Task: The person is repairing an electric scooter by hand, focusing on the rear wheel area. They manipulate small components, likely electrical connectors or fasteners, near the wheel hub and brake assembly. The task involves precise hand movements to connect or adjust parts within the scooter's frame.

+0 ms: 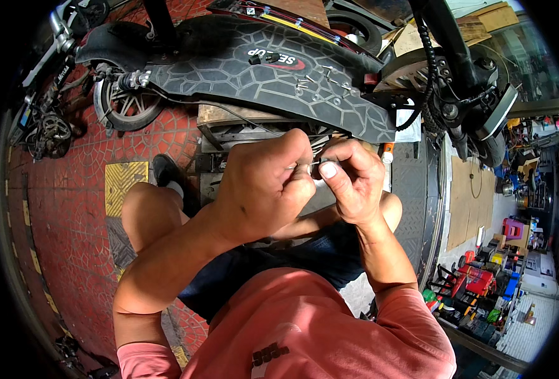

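Observation:
My left hand [270, 186] is closed around a small, thin metal piece, mostly hidden by the fingers. My right hand [352, 180] pinches a small dark part [323, 162] between thumb and forefinger, with the thin piece running between the two hands. Both hands are close together just below the grey-patterned scooter deck [216, 69]. On that deck lie several small screws [327, 82] and two small black pieces [263, 59]. A low wooden-topped stand [213, 117] shows under the deck.
The scooter's front fork [456, 76] is upper right, its rear wheel [121, 104] upper left. Another dismantled scooter [49, 123] stands at far left on red paving [58, 208]. Cluttered shelves and tools [481, 278] line the right side. An orange-and-white tube [388, 153] sits beside the stand.

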A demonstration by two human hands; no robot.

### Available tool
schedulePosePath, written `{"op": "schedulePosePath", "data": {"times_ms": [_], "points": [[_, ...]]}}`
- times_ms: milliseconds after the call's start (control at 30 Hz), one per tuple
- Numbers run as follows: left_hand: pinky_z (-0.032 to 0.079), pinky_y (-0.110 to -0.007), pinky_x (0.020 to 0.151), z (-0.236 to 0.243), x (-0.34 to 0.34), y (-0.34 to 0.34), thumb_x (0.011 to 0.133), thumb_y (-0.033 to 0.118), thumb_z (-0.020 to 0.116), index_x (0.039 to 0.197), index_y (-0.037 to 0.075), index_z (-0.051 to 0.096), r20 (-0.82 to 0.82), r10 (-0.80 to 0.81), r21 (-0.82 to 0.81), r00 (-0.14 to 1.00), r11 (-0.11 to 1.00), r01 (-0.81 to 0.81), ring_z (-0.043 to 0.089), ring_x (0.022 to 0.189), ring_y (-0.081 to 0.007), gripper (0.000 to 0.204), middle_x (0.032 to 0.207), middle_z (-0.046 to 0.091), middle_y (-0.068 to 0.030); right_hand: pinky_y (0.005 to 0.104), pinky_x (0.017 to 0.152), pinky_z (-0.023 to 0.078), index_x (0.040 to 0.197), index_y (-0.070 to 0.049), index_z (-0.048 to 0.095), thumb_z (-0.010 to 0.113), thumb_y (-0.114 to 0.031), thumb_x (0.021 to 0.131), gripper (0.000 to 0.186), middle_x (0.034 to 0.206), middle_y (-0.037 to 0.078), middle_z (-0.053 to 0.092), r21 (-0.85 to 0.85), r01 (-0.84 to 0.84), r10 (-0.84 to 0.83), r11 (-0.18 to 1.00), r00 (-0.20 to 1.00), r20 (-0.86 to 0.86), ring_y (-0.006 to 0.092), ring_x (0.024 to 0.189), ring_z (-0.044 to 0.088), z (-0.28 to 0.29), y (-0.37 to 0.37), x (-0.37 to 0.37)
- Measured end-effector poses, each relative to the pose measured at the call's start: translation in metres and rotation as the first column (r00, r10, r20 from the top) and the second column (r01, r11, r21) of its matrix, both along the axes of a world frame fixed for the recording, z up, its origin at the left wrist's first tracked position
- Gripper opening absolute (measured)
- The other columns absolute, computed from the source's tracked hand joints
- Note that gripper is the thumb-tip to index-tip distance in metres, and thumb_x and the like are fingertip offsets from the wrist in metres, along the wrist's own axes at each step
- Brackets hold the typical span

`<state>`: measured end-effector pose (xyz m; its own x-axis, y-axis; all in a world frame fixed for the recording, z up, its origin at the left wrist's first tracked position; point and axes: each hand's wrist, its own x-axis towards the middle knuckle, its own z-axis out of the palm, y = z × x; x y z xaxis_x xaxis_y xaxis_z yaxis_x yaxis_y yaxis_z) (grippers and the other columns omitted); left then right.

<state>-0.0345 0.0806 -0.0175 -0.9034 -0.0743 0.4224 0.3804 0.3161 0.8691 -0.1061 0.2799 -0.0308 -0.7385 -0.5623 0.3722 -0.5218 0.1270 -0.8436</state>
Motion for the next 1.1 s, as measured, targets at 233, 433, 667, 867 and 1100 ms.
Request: {"op": "schedulePosePath", "data": {"times_ms": [233, 433, 667, 867, 1100], "points": [[0.045, -0.032, 0.053, 0.002, -0.001, 0.0, 0.085, -0.003, 0.069, 0.091, 0.004, 0.062, -0.023, 0.027, -0.086, 0.999, 0.996, -0.029, 0.058, 0.057, -0.0113, 0.011, 0.067, 0.062, -0.0064, 0.0288, 0.079, 0.053, 0.109, 0.0, 0.07, 0.071, -0.015, 0.106, 0.015, 0.092, 0.004, 0.073, -0.281, -0.056, 0.186, 0.958, 0.867, 0.462, 0.0124, 0.084, 0.068, -0.017, 0.004, 0.005], [0.053, -0.034, 0.064, 0.01, 0.0, -0.024, 0.088, -0.002, 0.06, 0.101, 0.0, 0.068, 0.063, -0.178, 0.007, 0.982, 0.984, 0.178, 0.069, 0.068, -0.0161, 0.015, 0.076, 0.069, -0.0109, 0.0333, 0.094, 0.055, 0.12, -0.001, 0.068, 0.073, -0.02, 0.107, 0.024, 0.111, 0.006, 0.071, -0.529, -0.022, 0.385, 0.848, 0.711, 0.589, 0.0161, 0.101, 0.07, -0.055, -0.004, 0.009], [0.057, -0.034, 0.069, 0.003, -0.001, -0.039, 0.089, -0.002, 0.057, 0.105, -0.003, 0.069, 0.131, -0.179, -0.046, 0.975, 0.981, 0.186, 0.071, 0.073, -0.0195, 0.019, 0.083, 0.073, -0.0157, 0.0373, 0.096, 0.054, 0.123, -0.001, 0.068, 0.072, -0.02, 0.107, 0.025, 0.113, 0.01, 0.073, -0.659, 0.078, 0.528, 0.748, 0.53, 0.663, 0.0196, 0.104, 0.068, -0.084, -0.027, 0.022], [0.056, -0.038, 0.068, 0.0, -0.004, -0.041, 0.09, 0.0, 0.059, 0.103, -0.003, 0.068, 0.089, -0.163, -0.065, 0.983, 0.983, 0.169, 0.071, 0.072, -0.0248, 0.016, 0.084, 0.072, -0.0171, 0.0427, 0.1, 0.052, 0.125, -0.004, 0.069, 0.07, -0.019, 0.107, 0.023, 0.117, 0.011, 0.073, -0.715, 0.132, 0.623, 0.687, 0.399, 0.673, 0.0217, 0.106, 0.065, -0.085, -0.038, 0.024], [0.055, -0.039, 0.067, 0.002, -0.006, -0.04, 0.09, 0.0, 0.061, 0.099, -0.003, 0.067, 0.062, -0.177, -0.062, 0.982, 0.982, 0.181, 0.07, 0.071, -0.0282, 0.012, 0.083, 0.071, -0.0163, 0.0418, 0.101, 0.051, 0.125, -0.006, 0.07, 0.071, -0.017, 0.107, 0.021, 0.118, 0.008, 0.073, -0.717, 0.155, 0.625, 0.679, 0.39, 0.676, 0.0206, 0.107, 0.065, -0.092, -0.035, 0.022]]}}
